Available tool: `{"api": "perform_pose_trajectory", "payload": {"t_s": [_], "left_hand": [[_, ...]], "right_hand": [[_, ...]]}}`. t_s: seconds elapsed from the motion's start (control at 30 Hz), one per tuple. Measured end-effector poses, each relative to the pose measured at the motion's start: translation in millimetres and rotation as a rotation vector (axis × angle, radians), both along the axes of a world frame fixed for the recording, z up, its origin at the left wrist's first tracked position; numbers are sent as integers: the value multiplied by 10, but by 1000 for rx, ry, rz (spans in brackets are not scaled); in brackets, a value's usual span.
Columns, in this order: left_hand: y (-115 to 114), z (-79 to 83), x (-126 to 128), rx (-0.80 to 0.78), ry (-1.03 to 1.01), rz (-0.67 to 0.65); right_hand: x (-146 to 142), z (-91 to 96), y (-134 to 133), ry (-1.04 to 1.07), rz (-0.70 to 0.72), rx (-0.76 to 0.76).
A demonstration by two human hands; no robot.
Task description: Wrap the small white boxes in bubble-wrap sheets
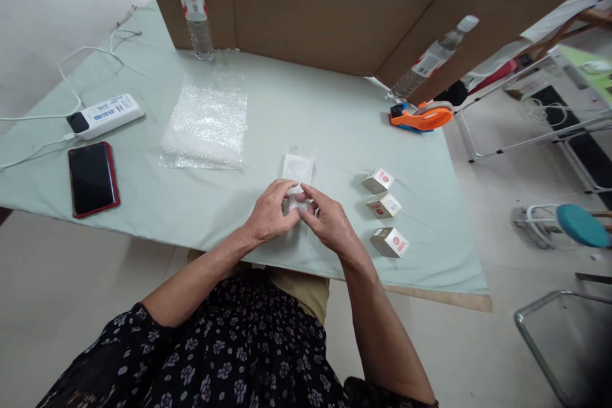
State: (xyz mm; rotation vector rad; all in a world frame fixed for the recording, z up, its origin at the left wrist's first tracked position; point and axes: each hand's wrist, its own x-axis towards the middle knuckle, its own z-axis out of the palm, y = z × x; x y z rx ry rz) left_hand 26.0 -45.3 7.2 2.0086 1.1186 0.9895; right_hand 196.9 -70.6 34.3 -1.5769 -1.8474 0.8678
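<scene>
A small piece of bubble wrap (299, 167) lies at the table's front middle. My left hand (273, 211) curls its fingers and thumb around the near end from the left. From the right, my right hand (327, 217) closes on the same end, thumb and fingertips almost meeting the left ones. Whether something sits inside the wrap is hidden by the fingers. Three small printed boxes stand in a column to the right: a far box (378, 180), a middle box (384, 205) and a near box (389, 242). Flat bubble wrap sheets (208, 121) lie on the left.
An orange tape dispenser (421, 117) rests at the back right. Two water bottles, one left (194, 9) and one right (433, 60), stand against a cardboard panel (306, 6). A phone (94, 178) and a cabled power bank (108, 116) lie left on the green cloth (201, 204).
</scene>
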Motion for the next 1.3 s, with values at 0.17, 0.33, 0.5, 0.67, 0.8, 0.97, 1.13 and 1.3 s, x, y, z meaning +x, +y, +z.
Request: {"api": "perform_pose_trajectory", "payload": {"t_s": [0.17,0.33,0.5,0.67,0.8,0.97,1.13,1.3], "left_hand": [[80,8,113,-63,2,105],[96,-46,171,-92,47,118],[56,-18,149,-7,105,89],[89,96,123,217,366,-59],[149,144,116,217,487,-135],[168,136,110,175,444,-151],[153,141,126,126,425,-141],[155,132,136,99,387,-137]], "right_hand": [[19,22,6,-64,41,17],[272,6,120,263,-21,-46],[360,-149,419,246,-202,39],[260,-287,638,86,-74,52],[267,-350,712,28,-74,34],[315,-330,893,-19,-243,-43],[251,-324,1158,-88,-267,-159],[200,-344,1285,-42,-251,-195]]}}
